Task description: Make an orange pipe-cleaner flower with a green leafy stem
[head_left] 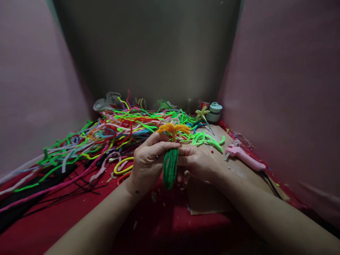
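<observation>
Between my two hands is a pipe cleaner flower (174,128) with orange petals on top and a looped, dark green pipe cleaner part (170,170) hanging below. My left hand (148,159) is closed around it from the left, thumb lying across just under the orange petals. From the right, my right hand (198,164) pinches the green loops at their upper edge. Some of its fingertips are tucked behind the loops and partly hidden.
A big tangled heap of coloured pipe cleaners (124,124) covers the back and left. On the right, a pink glue gun (245,157) lies on a cardboard sheet (209,202), near bright green pipe cleaners (205,139). Behind them are a yellow flower (202,113) and a pale green jar (214,112).
</observation>
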Action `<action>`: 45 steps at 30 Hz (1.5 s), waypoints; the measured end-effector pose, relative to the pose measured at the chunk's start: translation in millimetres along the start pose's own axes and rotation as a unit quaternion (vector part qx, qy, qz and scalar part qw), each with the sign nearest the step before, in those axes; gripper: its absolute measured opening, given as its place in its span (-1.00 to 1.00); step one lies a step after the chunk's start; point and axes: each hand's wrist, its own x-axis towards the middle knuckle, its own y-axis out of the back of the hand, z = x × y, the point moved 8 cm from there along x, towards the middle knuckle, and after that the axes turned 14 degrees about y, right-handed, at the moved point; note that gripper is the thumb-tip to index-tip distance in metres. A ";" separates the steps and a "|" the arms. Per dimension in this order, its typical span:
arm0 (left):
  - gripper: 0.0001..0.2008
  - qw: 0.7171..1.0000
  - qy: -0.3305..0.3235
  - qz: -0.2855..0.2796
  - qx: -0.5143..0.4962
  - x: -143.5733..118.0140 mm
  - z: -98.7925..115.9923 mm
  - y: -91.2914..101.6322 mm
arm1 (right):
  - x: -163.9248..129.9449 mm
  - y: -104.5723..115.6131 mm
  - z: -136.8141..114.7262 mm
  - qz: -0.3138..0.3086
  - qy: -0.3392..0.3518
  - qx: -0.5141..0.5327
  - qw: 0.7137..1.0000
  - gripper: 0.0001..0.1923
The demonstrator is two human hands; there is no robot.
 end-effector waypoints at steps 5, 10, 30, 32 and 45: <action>-0.78 0.998 -0.051 -0.006 0.041 0.9 3.5 -0.9 | 0.0 -1.2 -3.5 -0.008 0.008 -0.017 1.000 -0.67; -0.79 1.000 -0.006 0.006 0.018 3.9 -6.3 1.1 | 0.2 -3.1 -9.9 -0.017 0.014 -0.031 0.999 -0.70; -0.81 0.906 0.373 -0.053 -0.194 19.5 -63.0 -25.7 | 10.8 21.6 -14.9 0.097 0.069 0.002 0.993 -0.67; -0.81 0.907 0.362 -0.050 -0.209 38.4 -56.3 -27.9 | 11.4 25.7 -13.5 0.127 0.066 0.056 0.988 -0.66; -0.83 0.895 0.411 0.002 -0.172 156.5 -113.6 -119.8 | 6.7 -12.4 3.3 -0.040 -0.053 -0.053 0.996 -0.65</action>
